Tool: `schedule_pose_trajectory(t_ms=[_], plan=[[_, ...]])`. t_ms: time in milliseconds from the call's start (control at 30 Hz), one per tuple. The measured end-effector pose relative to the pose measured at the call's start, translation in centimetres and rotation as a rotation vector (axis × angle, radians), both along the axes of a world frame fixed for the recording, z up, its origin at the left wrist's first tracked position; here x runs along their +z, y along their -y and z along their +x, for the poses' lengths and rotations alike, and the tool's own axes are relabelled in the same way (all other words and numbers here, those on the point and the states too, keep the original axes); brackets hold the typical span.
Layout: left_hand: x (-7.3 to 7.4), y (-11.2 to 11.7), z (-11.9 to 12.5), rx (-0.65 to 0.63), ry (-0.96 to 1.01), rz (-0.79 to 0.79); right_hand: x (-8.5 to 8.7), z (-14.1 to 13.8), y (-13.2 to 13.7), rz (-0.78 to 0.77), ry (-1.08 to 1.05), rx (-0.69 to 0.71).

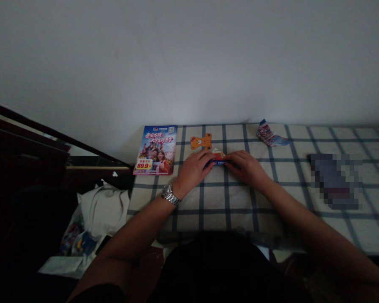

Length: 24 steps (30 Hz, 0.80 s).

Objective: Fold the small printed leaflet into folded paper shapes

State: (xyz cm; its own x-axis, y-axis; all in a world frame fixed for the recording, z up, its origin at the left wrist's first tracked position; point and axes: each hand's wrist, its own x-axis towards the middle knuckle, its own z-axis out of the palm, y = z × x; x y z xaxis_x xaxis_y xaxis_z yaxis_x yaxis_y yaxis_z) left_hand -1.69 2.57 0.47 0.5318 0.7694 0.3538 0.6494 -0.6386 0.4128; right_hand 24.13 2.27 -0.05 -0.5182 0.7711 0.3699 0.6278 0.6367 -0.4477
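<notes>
Both my hands rest on a checked cloth surface (214,198) and press on a small folded piece of coloured paper (219,158) between them. My left hand (194,168), with a metal watch (169,194) on the wrist, has its fingers curled onto the paper's left end. My right hand (244,166) has its fingers bent down on the paper's right end. Just beyond the paper lies an orange bear-shaped cutout (201,142).
A colourful flyer (156,150) marked 89.9 lies at the cloth's left edge. Crumpled printed paper (270,135) sits at the back near the white wall. A blurred dark object (336,180) lies to the right. Bags and clutter (88,227) fill the floor at left.
</notes>
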Motion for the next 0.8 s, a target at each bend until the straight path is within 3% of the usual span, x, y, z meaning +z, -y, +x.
schedule_pose_trajectory(t_ms=[333, 800], plan=[[-0.3, -0.1, 0.3, 0.017, -0.051, 0.028, -0.1, -0.7, -1.2, 0.011, 0.053, -0.038], [-0.2, 0.0, -0.4, -0.118, -0.126, 0.092, -0.3, -1.0, -0.9, 0.092, 0.095, -0.077]])
